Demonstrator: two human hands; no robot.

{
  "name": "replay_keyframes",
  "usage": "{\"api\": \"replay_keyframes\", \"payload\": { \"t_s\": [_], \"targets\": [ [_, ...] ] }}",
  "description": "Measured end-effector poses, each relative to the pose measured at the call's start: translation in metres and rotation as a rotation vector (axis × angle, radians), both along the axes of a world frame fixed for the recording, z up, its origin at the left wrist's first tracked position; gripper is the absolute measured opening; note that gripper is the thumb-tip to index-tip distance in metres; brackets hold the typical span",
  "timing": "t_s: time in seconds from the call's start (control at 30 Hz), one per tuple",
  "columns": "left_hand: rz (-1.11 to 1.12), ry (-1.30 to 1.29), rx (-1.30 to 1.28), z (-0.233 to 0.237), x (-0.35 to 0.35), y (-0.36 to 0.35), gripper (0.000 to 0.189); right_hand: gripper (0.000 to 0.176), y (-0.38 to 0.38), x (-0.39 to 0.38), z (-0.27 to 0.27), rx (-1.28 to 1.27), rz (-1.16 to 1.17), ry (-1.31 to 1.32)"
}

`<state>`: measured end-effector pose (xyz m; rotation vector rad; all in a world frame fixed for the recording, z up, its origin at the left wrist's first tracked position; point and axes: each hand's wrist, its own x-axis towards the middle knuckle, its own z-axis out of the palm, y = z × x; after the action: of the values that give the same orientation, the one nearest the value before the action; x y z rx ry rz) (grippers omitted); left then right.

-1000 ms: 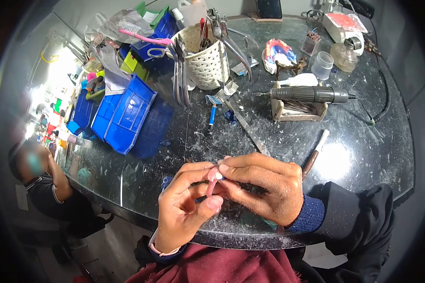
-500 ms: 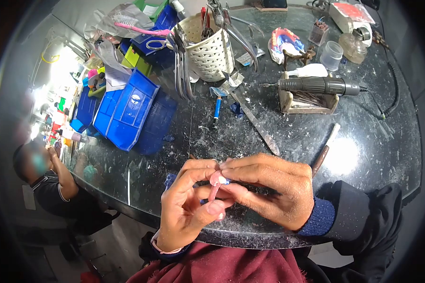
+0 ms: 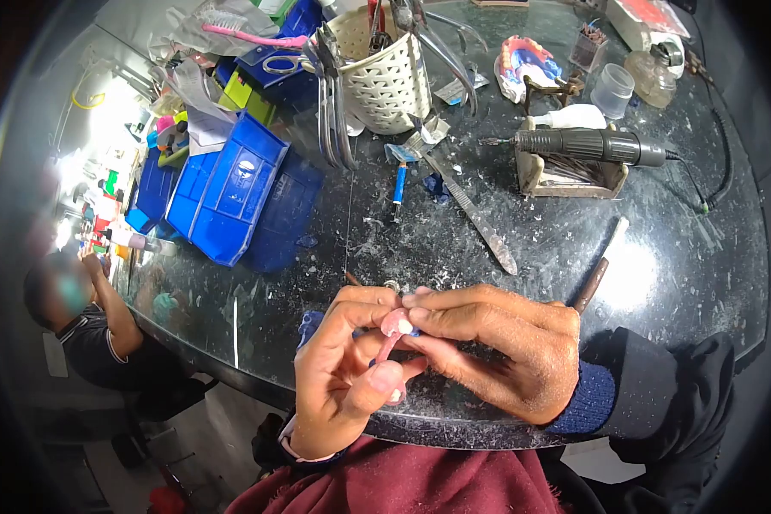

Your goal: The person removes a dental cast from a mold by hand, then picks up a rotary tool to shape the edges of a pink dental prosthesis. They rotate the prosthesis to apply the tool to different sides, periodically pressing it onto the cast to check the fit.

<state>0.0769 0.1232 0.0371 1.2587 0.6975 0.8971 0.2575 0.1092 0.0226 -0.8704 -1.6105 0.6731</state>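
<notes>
A small pink partial denture point(image 3: 391, 330) with white teeth is held up near the front edge of the bench. My left hand point(image 3: 334, 385) grips it, with the thumb on its lower end and the fingers curled behind. From the right, the fingertips of my right hand point(image 3: 514, 355) pinch its upper end, where a bit of blue material shows. Part of the denture is hidden behind my fingers. Beside my left hand lies a lump of blue wax point(image 3: 309, 325). Past the fingertips, a metal spatula point(image 3: 471, 210) lies flat on the dusty bench.
A white basket point(image 3: 385, 86) of pliers stands at the back, left of a dental model point(image 3: 522, 68). A handpiece point(image 3: 587, 146) rests on a small box at right, above a brown-handled knife point(image 3: 593, 283). Blue bins point(image 3: 223, 201) stand left; a person point(image 3: 94, 317) sits beyond.
The view has shifted slightly, so the bench items sit a little higher in it. Both hands keep their hold on the denture, with the right fingertips moved slightly along its upper end.
</notes>
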Motion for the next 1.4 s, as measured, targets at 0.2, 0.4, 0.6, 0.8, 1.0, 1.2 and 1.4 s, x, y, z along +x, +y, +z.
{"api": "replay_keyframes", "payload": {
  "t_s": [0.2,0.4,0.6,0.8,1.0,1.2,1.4],
  "targets": [
    [0.011,0.045,0.069,0.000,0.002,0.000,0.032,0.020,0.000,0.000,0.003,0.018,-0.021,-0.054],
    [0.012,0.059,0.165,-0.002,0.002,-0.001,0.031,0.021,-0.001,-0.001,0.001,0.087,-0.050,-0.104],
    [-0.014,0.035,0.122,0.002,0.001,-0.001,0.034,0.024,-0.002,0.002,0.007,0.081,-0.012,-0.121],
    [-0.063,0.050,0.136,-0.002,-0.004,0.001,0.038,0.024,-0.002,0.001,0.002,0.121,-0.028,-0.120],
    [-0.057,0.027,0.110,0.002,-0.002,-0.001,0.037,0.026,-0.001,0.003,0.009,0.106,0.010,-0.131],
    [0.075,0.071,0.094,0.008,0.007,-0.005,0.043,0.030,-0.002,0.002,0.009,0.133,-0.003,-0.171],
    [0.099,0.040,0.066,0.008,0.008,-0.007,0.041,0.027,-0.003,0.000,0.010,0.187,-0.070,-0.258]
  ]
}}
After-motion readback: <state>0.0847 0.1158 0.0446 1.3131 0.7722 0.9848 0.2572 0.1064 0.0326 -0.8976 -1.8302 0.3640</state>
